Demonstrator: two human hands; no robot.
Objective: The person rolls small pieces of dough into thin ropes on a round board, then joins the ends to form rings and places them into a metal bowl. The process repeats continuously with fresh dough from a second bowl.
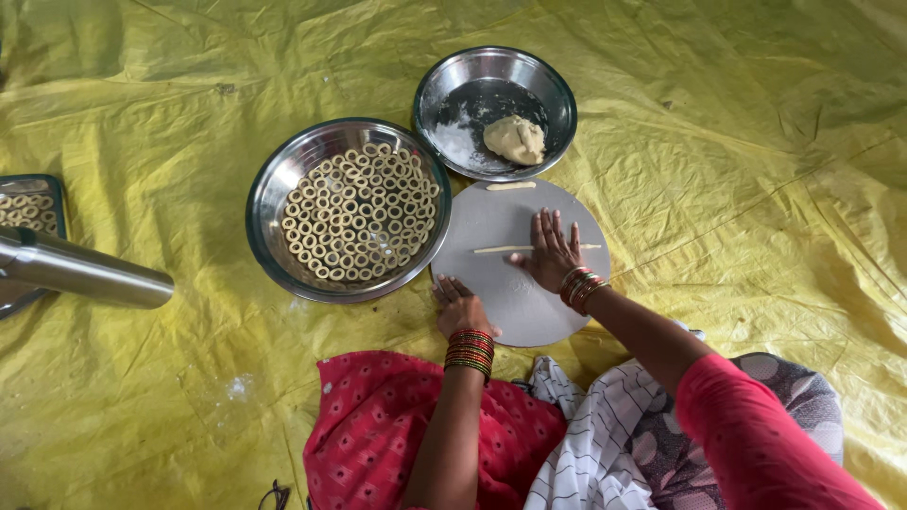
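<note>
My right hand lies flat, fingers together, on a thin rope of dough stretched across a round grey board. My left hand rests on the board's near left edge, fingers curled over the rim. A short piece of dough lies at the board's far edge. Both wrists wear stacked bangles.
A steel bowl left of the board holds several small dough rings. A second steel bowl behind the board holds a lump of dough and some flour. A steel cylinder and a tray with rings lie far left. Yellow tarp covers the ground.
</note>
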